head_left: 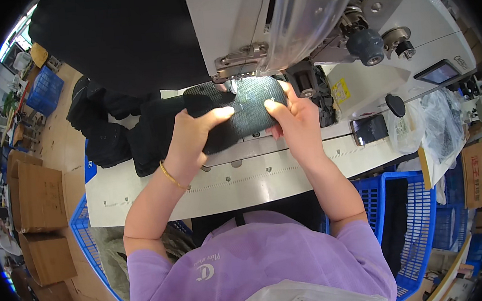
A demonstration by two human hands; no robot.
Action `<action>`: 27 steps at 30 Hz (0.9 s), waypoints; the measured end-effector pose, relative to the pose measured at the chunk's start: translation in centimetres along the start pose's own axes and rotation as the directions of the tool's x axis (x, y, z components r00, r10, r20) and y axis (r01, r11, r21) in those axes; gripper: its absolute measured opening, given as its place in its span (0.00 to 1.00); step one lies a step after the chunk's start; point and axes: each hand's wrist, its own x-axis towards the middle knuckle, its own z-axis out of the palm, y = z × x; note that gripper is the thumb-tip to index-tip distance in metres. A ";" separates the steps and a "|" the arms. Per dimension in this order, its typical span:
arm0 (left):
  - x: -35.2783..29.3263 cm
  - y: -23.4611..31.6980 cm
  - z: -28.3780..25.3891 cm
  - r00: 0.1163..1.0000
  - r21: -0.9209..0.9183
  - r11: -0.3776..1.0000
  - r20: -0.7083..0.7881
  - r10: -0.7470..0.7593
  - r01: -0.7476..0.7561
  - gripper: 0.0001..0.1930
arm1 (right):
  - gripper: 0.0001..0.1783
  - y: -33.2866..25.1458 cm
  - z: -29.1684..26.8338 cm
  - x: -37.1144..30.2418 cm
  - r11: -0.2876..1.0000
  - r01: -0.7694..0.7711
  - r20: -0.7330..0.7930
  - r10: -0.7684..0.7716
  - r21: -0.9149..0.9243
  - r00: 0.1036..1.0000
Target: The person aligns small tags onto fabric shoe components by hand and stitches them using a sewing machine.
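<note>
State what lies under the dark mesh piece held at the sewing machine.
Under the dark mesh piece shows the white machine table; both hands and the fabric hide the needle plate.

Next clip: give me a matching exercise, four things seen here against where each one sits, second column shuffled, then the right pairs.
Things:
1. dark mesh fabric piece
2. gold bangle
3. blue plastic crate
4. cardboard boxes

Places:
A. on the floor at the far left
B. pinched by the left hand and right hand under the sewing machine head
C. low on the person's right, beside the table
D. on the left wrist

Pairs: 1-B, 2-D, 3-C, 4-A
</note>
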 end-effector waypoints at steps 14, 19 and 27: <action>2.2 1.1 -0.3 0.998 -0.019 0.999 0.041 0.050 -0.049 0.06 | 0.10 0.3 0.3 2.3 0.998 0.052 -0.041 -0.050 0.028 0.998; 2.2 1.3 -0.2 0.995 0.005 0.997 0.067 0.073 -0.073 0.03 | 0.10 0.2 0.3 2.4 0.999 0.035 -0.050 -0.036 -0.022 0.998; 2.5 1.6 0.0 0.998 0.038 0.997 0.027 0.064 -0.065 0.03 | 0.11 0.6 0.2 2.5 0.999 0.050 -0.038 -0.049 0.001 0.998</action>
